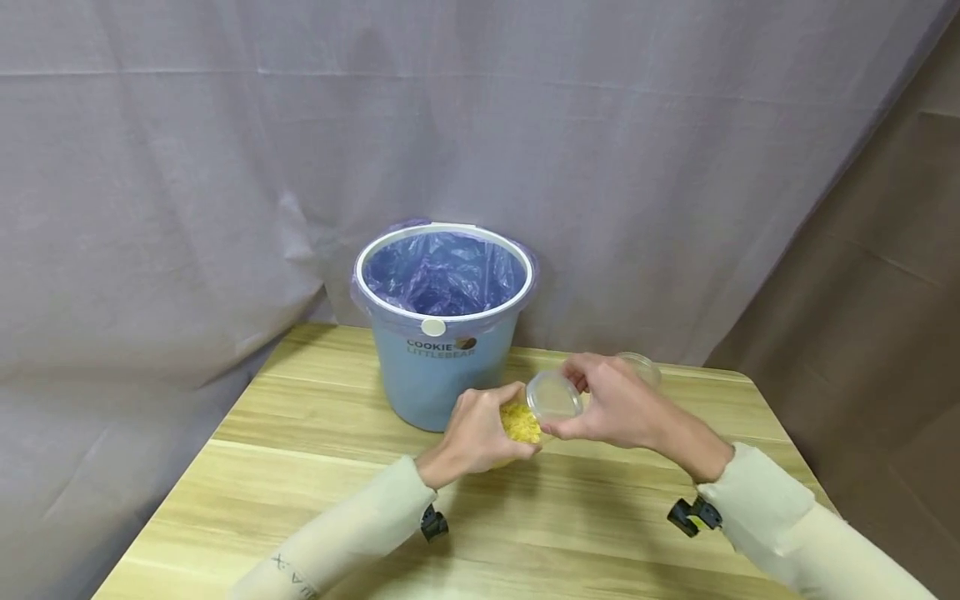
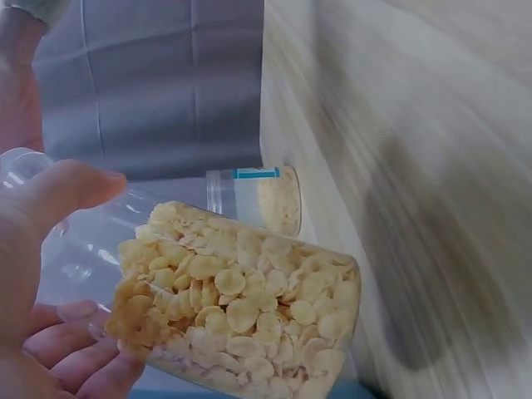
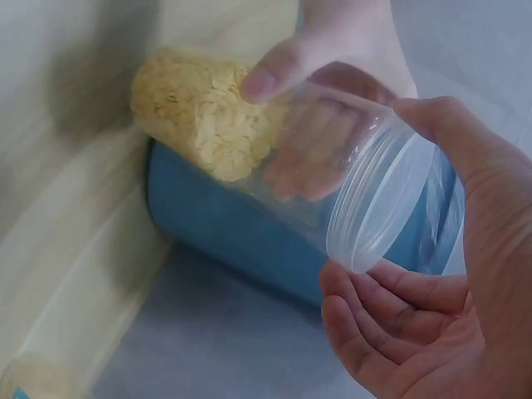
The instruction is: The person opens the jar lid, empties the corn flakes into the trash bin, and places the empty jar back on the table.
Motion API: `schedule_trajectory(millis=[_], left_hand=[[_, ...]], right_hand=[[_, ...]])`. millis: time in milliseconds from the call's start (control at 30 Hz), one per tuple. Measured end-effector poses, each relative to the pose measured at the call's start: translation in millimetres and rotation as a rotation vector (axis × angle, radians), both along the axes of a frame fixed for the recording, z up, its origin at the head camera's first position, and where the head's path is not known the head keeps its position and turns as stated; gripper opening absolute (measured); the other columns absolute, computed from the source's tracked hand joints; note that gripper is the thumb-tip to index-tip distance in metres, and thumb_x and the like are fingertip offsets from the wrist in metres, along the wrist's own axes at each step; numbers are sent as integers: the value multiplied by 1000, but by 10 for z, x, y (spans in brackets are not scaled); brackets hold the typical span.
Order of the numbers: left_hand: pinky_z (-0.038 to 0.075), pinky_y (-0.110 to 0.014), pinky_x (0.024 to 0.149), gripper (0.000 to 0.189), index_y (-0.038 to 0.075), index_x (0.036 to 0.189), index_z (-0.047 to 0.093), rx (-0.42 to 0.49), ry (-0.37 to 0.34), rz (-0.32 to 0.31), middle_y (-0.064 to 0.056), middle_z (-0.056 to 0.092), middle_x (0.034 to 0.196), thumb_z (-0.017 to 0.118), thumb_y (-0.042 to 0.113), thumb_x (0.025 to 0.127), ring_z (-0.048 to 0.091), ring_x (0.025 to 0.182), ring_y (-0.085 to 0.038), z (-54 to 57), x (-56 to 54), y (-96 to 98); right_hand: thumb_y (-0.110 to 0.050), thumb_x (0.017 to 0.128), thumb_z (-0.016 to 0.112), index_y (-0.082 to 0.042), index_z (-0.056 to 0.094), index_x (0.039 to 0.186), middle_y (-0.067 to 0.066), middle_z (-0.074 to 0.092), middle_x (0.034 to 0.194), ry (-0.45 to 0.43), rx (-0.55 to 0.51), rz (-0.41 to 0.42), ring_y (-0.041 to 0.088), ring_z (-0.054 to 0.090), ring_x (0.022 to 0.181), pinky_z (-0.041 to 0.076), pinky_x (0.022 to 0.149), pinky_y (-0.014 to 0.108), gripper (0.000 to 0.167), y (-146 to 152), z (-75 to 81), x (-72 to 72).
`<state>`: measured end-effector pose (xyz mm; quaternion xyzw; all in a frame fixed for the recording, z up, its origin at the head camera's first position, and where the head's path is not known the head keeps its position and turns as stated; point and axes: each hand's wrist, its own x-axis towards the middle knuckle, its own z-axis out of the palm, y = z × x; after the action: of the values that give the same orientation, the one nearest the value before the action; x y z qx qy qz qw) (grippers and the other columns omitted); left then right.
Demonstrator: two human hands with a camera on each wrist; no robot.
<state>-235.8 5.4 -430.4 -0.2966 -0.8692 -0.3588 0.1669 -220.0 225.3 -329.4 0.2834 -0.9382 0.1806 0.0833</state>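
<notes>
My left hand [image 1: 480,429] grips a clear plastic jar [image 2: 100,258] round its side, the thumb on one face and the fingers on the other. Thin yellow flakes [image 2: 241,299] fill the jar's lower part; its upper part shows none. The jar leans above the table. At its upper end my right hand [image 1: 615,400] holds the clear round lid [image 1: 553,396] by the rim, thumb on one side and fingertips on the other. In the right wrist view the lid [image 3: 386,195] lies against the jar's mouth; I cannot tell whether it is loose.
A blue bucket [image 1: 442,375] with a white rim and purple bag liner stands behind the hands. A second clear jar [image 2: 278,199] with a blue label and pale contents stands on the wooden table [image 1: 300,483], partly behind my right hand. Grey curtain [image 1: 480,125] hangs behind.
</notes>
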Motion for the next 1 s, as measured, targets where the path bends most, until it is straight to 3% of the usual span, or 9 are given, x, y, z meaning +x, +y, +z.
schedule_trajectory(millis=[100, 400, 700, 1000], left_hand=[[60, -21, 74, 75, 10, 129, 73, -54, 41, 10, -4, 83, 107, 98, 39, 64, 75, 83, -13, 5, 53, -94], [53, -17, 63, 67, 14, 121, 75, -140, 82, 5, 1, 82, 99, 98, 35, 61, 70, 74, -10, 18, 196, -335], [49, -15, 60, 68, 14, 118, 76, -175, 144, -1, 3, 82, 92, 99, 35, 58, 66, 68, -5, 14, 208, -471], [47, -10, 59, 66, 10, 118, 75, -217, 79, -111, 2, 81, 91, 98, 34, 61, 62, 65, -1, -13, 215, -579]], right_hand=[[-44, 70, 96, -6, 72, 103, -1, 73, 89, -4, -36, 24, 8, 64, 75, 54, 60, 19, 56, -64, -56, 51], [-41, 67, 98, -8, 72, 101, -4, 71, 89, 9, -86, 87, 9, 65, 77, 57, 65, 17, 55, -217, -217, 148], [-40, 66, 98, -13, 73, 105, -7, 71, 94, 29, -106, 128, 9, 67, 84, 60, 73, 20, 53, -291, -321, 141], [-31, 63, 100, -7, 65, 136, 4, 70, 130, 115, 33, 297, 20, 69, 114, 65, 95, 39, 84, -300, -354, 193]])
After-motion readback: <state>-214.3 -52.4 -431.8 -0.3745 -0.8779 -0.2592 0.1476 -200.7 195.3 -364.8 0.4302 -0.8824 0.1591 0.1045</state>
